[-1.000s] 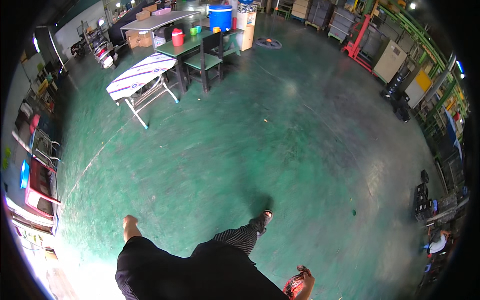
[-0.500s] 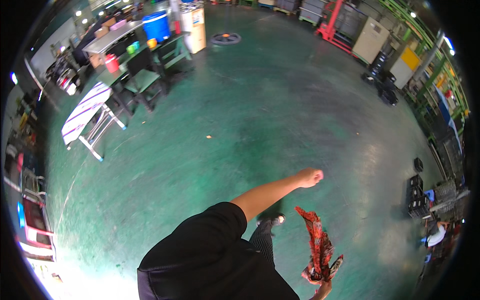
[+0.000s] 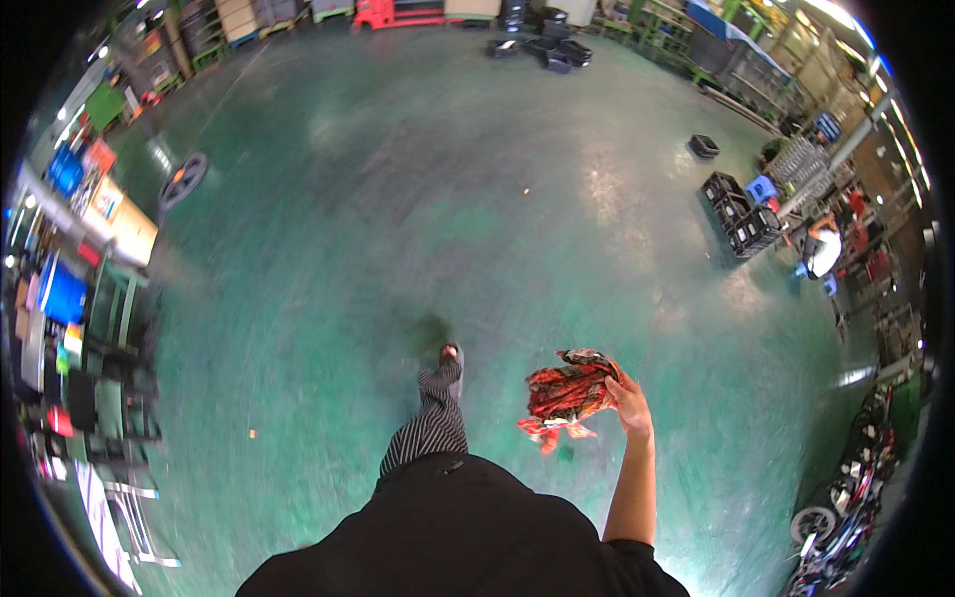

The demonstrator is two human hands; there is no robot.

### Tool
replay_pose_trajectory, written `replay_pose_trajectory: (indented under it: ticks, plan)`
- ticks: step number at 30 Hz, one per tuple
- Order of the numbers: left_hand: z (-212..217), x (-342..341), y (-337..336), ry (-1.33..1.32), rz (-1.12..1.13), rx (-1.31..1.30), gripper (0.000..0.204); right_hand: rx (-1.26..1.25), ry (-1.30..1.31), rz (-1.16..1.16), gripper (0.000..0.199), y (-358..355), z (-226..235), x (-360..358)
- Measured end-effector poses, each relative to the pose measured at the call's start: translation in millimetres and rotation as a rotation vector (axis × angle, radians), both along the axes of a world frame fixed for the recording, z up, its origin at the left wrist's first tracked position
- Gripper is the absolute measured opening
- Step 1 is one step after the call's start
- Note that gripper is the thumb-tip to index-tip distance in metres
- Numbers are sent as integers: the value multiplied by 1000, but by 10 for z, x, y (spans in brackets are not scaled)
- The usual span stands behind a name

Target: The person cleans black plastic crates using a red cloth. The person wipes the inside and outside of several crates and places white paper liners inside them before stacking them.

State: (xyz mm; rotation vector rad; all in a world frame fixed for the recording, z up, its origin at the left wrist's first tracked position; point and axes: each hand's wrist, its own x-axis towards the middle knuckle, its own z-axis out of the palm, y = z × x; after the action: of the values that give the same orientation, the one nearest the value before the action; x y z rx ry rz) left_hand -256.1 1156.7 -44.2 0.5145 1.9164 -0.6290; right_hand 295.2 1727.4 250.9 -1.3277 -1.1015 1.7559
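My right hand [image 3: 629, 406] pinches a crumpled red patterned cloth [image 3: 569, 390] at one side, over green floor [image 3: 358, 249], right of my foot [image 3: 450, 351]. Left hand out of view; can't tell its state. Likely carrying; next move calls for a secure grip on loose folds.

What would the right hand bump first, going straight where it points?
Beyond the red cloth in the right hand, the way looks free over the green floor, perhaps until the black bins; depth is unclear.
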Motion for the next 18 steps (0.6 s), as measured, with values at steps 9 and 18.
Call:
replay_pose_trajectory:
  ticks: [9, 18]
  plan:
    - [-184, -691, 7238, -15, -300, 771, 32, 151, -54, -152, 31, 2902, -70, -710]
    - [3278, 1825, 14086, -1148, -389, 1388, 31, 222, -36, -445, 30, 6031, 446, -619]
